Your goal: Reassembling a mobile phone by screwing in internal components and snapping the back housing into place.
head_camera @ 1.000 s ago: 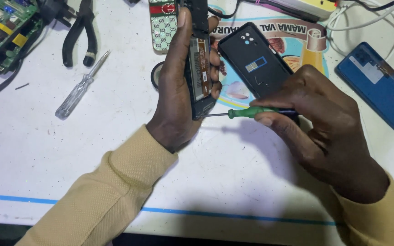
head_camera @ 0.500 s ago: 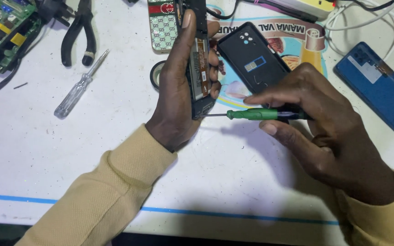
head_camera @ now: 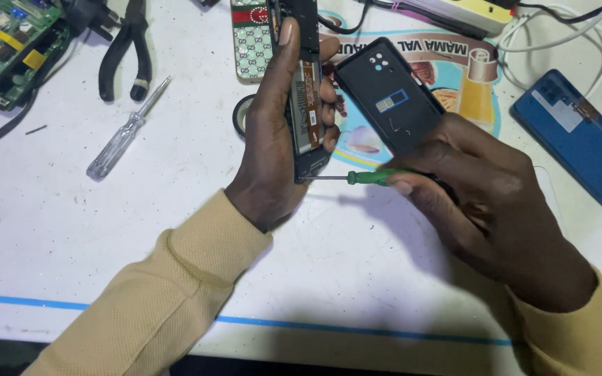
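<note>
Pressing in now, the green-handled screwdriver (head_camera: 367, 177) has its tip right at the lower end of the opened phone (head_camera: 306, 97), where half a second ago the shaft sat a touch lower against the phone's bottom corner. The left hand (head_camera: 273, 139) looks as it did, wrapped round the phone just left of the frame's centre, near the top. Its fingers are closed on the phone's edges: thumb up the left side, fingertips curled over the right edge. The phone stands on its long axis, running up and down the frame, exposed insides facing the camera, top end at the frame's upper edge.

Over to the right hand (head_camera: 482, 202), right of centre: its fingers are pinched shut on the screwdriver's handle. The tool lies nearly level, long axis across the frame, metal tip pointing left at the phone's bottom end, and it seems to touch there.

Just above the right hand lies a black back cover (head_camera: 388, 97), flat on the white surface (head_camera: 106, 230). A clear-handled screwdriver (head_camera: 127, 129) and black pliers (head_camera: 128, 52) rest at upper left, a blue phone (head_camera: 580, 136) at upper right.
</note>
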